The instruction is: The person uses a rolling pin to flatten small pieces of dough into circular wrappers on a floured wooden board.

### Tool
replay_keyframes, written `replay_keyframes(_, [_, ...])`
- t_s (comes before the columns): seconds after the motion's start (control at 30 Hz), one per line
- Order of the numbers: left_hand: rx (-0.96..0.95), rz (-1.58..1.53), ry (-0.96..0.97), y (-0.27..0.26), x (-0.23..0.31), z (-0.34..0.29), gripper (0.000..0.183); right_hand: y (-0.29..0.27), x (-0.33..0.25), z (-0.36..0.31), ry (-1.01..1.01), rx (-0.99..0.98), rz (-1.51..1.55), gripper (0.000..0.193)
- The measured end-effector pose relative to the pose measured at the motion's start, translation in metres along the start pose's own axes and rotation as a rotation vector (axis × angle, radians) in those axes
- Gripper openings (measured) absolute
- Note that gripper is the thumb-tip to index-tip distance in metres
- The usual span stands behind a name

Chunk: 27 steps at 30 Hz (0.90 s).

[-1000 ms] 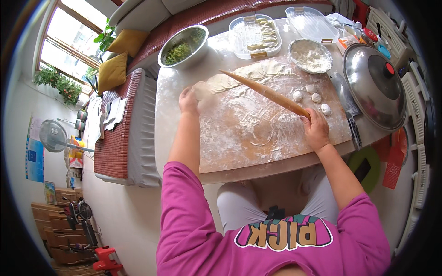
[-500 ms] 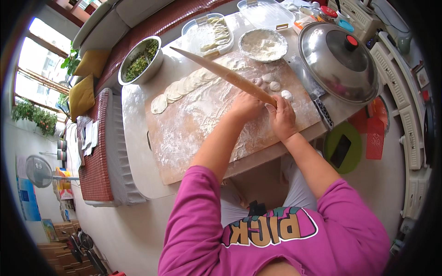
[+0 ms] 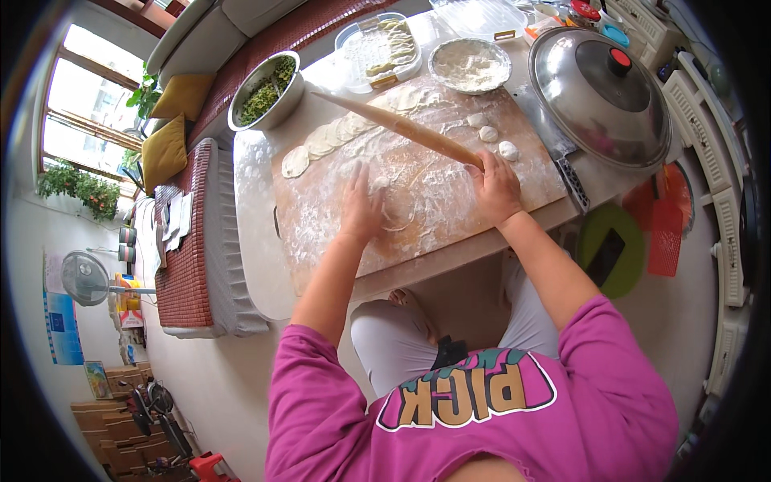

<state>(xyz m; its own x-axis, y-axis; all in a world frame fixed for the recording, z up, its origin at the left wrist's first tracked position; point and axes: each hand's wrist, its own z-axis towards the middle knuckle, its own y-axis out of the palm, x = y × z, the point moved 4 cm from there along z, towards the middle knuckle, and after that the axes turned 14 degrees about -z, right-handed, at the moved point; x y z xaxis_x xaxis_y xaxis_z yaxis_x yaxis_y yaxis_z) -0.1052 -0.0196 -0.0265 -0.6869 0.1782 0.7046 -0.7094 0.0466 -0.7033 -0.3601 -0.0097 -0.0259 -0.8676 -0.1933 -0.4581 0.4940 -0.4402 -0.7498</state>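
Observation:
My right hand (image 3: pixel 496 191) is wrapped round the near end of a long tapered wooden rolling pin (image 3: pixel 401 126), which points away to the far left above the floured board (image 3: pixel 450 210). Stretched out over the floury surface, my left hand (image 3: pixel 363 205) has its fingers extended; a small whitish lump, perhaps dough, shows faintly by its thumb. An overlapping row of round dough wrappers (image 3: pixel 321 140) runs along the board's far side. Three small dough pieces (image 3: pixel 488 134) lie beyond my right hand.
Around the board stand a steel bowl of chopped green filling (image 3: pixel 295 88), a plastic box of dumplings (image 3: pixel 344 60), a bowl of flour (image 3: pixel 471 66) and a big domed pan lid (image 3: pixel 598 104). A knife (image 3: pixel 573 183) lies at the board's right edge.
My left hand has moved left from beside the rolling pin and spread over the board. Fewer dough pieces lie at the right. My right hand still grips the pin.

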Motion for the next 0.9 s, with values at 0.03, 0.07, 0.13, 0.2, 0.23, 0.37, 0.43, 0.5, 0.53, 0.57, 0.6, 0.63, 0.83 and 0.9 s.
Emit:
replay_keyframes(0.03, [0.091, 0.091, -0.024, -0.001, 0.000, 0.000, 0.043, 0.000, 0.000, 0.000, 0.002, -0.010, -0.002, 0.024])
replay_keyframes(0.07, [0.131, 0.203, 0.092, 0.000, 0.011, -0.001, 0.033, 0.000, 0.000, 0.000, 0.003, -0.020, -0.008, 0.024])
replay_keyframes(0.13, [0.131, 0.109, -0.073, -0.002, 0.014, 0.001, 0.033, 0.002, 0.000, 0.001, 0.002, -0.025, -0.011, 0.024])
replay_keyframes(0.2, [0.056, 0.061, -0.095, 0.001, 0.027, -0.002, 0.033, 0.004, 0.003, -0.001, 0.002, -0.021, -0.021, 0.024])
replay_keyframes(0.23, [-0.013, 0.066, -0.036, 0.003, 0.034, -0.008, 0.034, 0.003, 0.005, 0.000, 0.002, -0.019, -0.028, 0.024])
replay_keyframes(0.37, [-0.036, 0.094, 0.087, 0.008, 0.028, -0.039, 0.046, 0.003, 0.004, 0.000, 0.002, -0.026, -0.044, 0.024])
replay_keyframes(0.43, [-0.004, 0.142, 0.117, 0.011, 0.024, -0.033, 0.054, 0.003, 0.000, 0.000, -0.006, -0.041, -0.040, 0.024])
replay_keyframes(0.5, [-0.036, 0.188, 0.116, 0.016, 0.023, -0.032, 0.061, 0.004, -0.001, 0.001, -0.012, -0.062, -0.038, 0.024])
replay_keyframes(0.53, [-0.081, 0.214, 0.097, 0.017, 0.022, -0.035, 0.064, 0.004, -0.003, 0.000, -0.015, -0.063, -0.040, 0.024])
replay_keyframes(0.57, [-0.130, 0.237, 0.084, 0.021, 0.024, -0.035, 0.067, 0.003, -0.002, 0.000, -0.014, -0.061, -0.049, 0.024])
replay_keyframes(0.6, [-0.126, 0.187, 0.088, 0.022, 0.029, -0.042, 0.070, 0.003, -0.001, 0.000, -0.013, -0.059, -0.056, 0.025])
replay_keyframes(0.63, [-0.128, 0.207, 0.093, 0.025, 0.032, -0.050, 0.072, 0.002, 0.000, 0.000, -0.022, -0.040, -0.056, 0.024])
replay_keyframes(0.83, [-0.131, 0.288, 0.040, 0.034, 0.043, -0.067, 0.084, 0.004, -0.005, -0.001, -0.075, -0.095, -0.061, 0.023])
replay_keyframes(0.9, [-0.106, 0.333, -0.001, 0.027, 0.039, -0.066, 0.085, 0.004, -0.009, 0.002, -0.102, -0.143, -0.062, 0.023])
